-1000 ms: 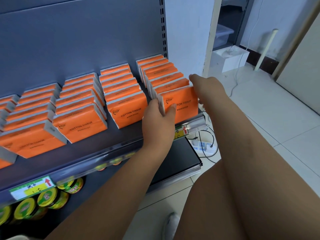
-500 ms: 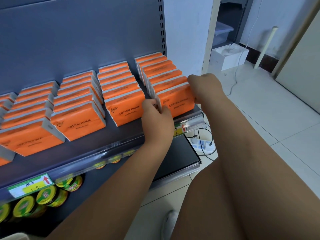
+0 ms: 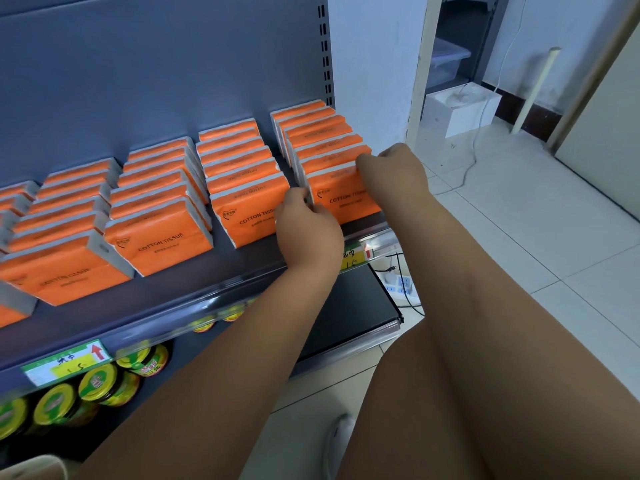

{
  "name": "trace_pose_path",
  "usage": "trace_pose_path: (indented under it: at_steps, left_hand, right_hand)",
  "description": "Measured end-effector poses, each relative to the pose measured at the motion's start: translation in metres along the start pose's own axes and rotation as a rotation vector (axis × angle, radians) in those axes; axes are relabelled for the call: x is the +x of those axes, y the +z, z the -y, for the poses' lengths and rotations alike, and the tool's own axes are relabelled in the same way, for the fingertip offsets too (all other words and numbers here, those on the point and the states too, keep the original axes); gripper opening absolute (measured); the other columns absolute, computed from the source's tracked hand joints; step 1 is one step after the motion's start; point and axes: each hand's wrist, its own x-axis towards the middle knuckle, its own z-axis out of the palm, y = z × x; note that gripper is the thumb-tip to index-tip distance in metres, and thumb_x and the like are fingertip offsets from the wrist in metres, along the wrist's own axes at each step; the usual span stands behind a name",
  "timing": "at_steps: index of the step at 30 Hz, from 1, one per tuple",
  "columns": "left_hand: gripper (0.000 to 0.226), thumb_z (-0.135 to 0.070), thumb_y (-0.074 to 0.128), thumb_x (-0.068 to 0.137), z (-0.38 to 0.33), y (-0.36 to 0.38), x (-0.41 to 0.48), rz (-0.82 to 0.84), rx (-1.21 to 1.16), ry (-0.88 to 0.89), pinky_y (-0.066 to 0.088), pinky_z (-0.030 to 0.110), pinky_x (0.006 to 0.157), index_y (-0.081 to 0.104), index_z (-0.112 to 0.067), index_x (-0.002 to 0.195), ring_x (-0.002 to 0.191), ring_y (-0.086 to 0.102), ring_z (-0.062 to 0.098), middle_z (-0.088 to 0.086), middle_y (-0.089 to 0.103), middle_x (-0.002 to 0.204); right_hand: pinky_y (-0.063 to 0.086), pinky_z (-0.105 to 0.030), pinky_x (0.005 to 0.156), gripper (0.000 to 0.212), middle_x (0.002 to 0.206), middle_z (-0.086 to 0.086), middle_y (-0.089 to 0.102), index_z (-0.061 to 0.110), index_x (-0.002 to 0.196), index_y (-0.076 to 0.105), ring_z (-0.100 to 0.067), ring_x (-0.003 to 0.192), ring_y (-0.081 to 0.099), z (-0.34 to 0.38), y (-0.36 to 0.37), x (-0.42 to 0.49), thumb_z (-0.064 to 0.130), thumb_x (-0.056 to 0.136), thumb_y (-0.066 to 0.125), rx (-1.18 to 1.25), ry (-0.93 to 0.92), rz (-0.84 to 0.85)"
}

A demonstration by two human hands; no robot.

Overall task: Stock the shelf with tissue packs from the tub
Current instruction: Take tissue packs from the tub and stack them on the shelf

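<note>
Left hand: the left hand (image 3: 308,233) is closed on the left edge of the front pack (image 3: 346,199), fingers tucked into the gap beside it and thumb at the front.
Right hand: the right hand (image 3: 393,168) is curled over the same pack's top right corner; its fingertips are hidden behind the pack.
Front pack: it stands on edge at the head of the rightmost row (image 3: 318,133), touching the pack behind it.
What has changed: a second ago the left thumb lay across the orange face. Now it has slid to the edge, and the right hand has closed on the corner.
Meaning for the task: this looks like squaring-up rather than placing, so this pack is as good as stocked.
Neighbouring row: the next row (image 3: 242,161) stands just beside the left hand, its front pack partly behind the knuckles.
Shelf: the shelf (image 3: 214,268) shows bare strip in front of the rows, with a price label (image 3: 353,254) on its rail.
Tub: not in view, so I cannot tell how many packs remain.
Below: jars (image 3: 100,382) sit on the lower shelf.
</note>
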Motion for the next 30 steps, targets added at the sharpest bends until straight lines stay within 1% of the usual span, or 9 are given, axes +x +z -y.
trace_pose_path:
  at_steps: [3, 5, 8, 10, 12, 15, 20, 25, 30]
  left_hand:
    - [0.011, -0.012, 0.055, 0.099, 0.001, -0.002, -0.01, 0.0, -0.045, 0.015, 0.051, 0.031, 0.079, 0.063, -0.014, 0.107, 0.085, 0.056, 0.008, -0.002, 0.061, 0.109]
    - [0.012, -0.011, 0.056, 0.099, 0.001, -0.006, -0.016, -0.008, -0.062, 0.017, 0.042, 0.024, 0.075, 0.061, -0.021, 0.104, 0.078, 0.047, 0.0, -0.007, 0.053, 0.107]
    - [0.02, -0.014, 0.059, 0.098, 0.002, -0.017, -0.021, -0.024, -0.05, 0.078, 0.047, 0.03, 0.082, 0.063, -0.015, 0.118, 0.091, 0.055, 0.011, -0.003, 0.057, 0.113]
    - [0.026, -0.019, 0.058, 0.096, 0.009, -0.028, -0.022, -0.044, 0.002, 0.145, 0.053, 0.043, 0.085, 0.062, -0.01, 0.12, 0.097, 0.061, 0.022, 0.004, 0.064, 0.111]
    - [0.033, -0.023, 0.058, 0.095, 0.015, -0.046, -0.027, -0.038, 0.031, 0.156, 0.054, 0.045, 0.089, 0.06, -0.015, 0.127, 0.104, 0.063, 0.023, 0.002, 0.066, 0.115]
    - [0.04, -0.027, 0.058, 0.096, 0.024, -0.087, -0.035, -0.074, 0.152, 0.247, 0.052, 0.044, 0.096, 0.057, -0.019, 0.135, 0.116, 0.061, 0.023, -0.001, 0.065, 0.127]
    - [0.051, -0.019, 0.059, 0.098, 0.045, -0.177, -0.054, -0.189, 0.466, 0.378, 0.04, 0.041, 0.108, 0.049, -0.009, 0.147, 0.131, 0.051, 0.03, 0.008, 0.058, 0.144]
    - [0.06, -0.031, 0.054, 0.097, 0.09, -0.272, -0.076, -0.199, 0.767, 0.364, 0.035, 0.046, 0.115, 0.047, -0.002, 0.149, 0.139, 0.046, 0.04, 0.018, 0.049, 0.153]
    - [0.066, -0.04, 0.048, 0.095, 0.136, -0.355, -0.11, -0.181, 0.925, 0.26, 0.032, 0.049, 0.12, 0.047, -0.005, 0.151, 0.145, 0.04, 0.04, 0.021, 0.044, 0.158]
  right_hand:
    - [0.032, -0.029, 0.056, 0.019, 0.092, 0.002, 0.051, 0.017, 0.108, 0.046, -0.01, 0.069, 0.046, 0.002, 0.0, -0.006, 0.028, 0.094, 0.05, -0.075, -0.021, -0.006]
    - [0.039, -0.03, 0.07, 0.033, 0.116, -0.006, 0.054, 0.017, 0.126, 0.049, -0.019, 0.09, 0.055, 0.004, 0.003, -0.012, 0.031, 0.097, 0.048, -0.179, -0.076, -0.048]
    - [0.042, -0.037, 0.084, 0.044, 0.133, -0.01, 0.051, 0.017, 0.14, 0.048, -0.028, 0.119, 0.052, 0.009, 0.01, -0.027, 0.033, 0.1, 0.046, -0.38, -0.264, -0.191]
    - [0.045, -0.037, 0.087, 0.043, 0.133, -0.009, 0.054, 0.015, 0.138, 0.051, -0.027, 0.121, 0.052, 0.014, 0.016, -0.042, 0.032, 0.099, 0.047, -0.384, -0.402, -0.209]
    - [0.045, -0.038, 0.09, 0.04, 0.129, -0.009, 0.058, 0.012, 0.131, 0.056, -0.027, 0.118, 0.054, 0.017, 0.026, -0.06, 0.033, 0.098, 0.049, -0.355, -0.545, -0.179]
    - [0.045, -0.039, 0.095, 0.041, 0.126, -0.009, 0.061, 0.009, 0.129, 0.059, -0.028, 0.119, 0.054, 0.021, 0.044, -0.09, 0.035, 0.098, 0.05, -0.326, -0.731, -0.073]
    - [0.038, -0.036, 0.107, 0.049, 0.141, -0.009, 0.056, 0.009, 0.14, 0.054, -0.026, 0.135, 0.047, 0.032, 0.072, -0.135, 0.037, 0.1, 0.049, -0.326, -0.856, 0.092]
    - [0.033, -0.038, 0.116, 0.056, 0.151, -0.01, 0.05, 0.009, 0.149, 0.046, -0.028, 0.144, 0.039, 0.044, 0.113, -0.205, 0.039, 0.102, 0.049, -0.316, -0.99, 0.389]
    - [0.022, -0.032, 0.121, 0.069, 0.165, -0.003, 0.029, 0.015, 0.162, 0.021, -0.018, 0.153, 0.022, 0.051, 0.154, -0.282, 0.042, 0.104, 0.048, -0.33, -1.128, 0.666]
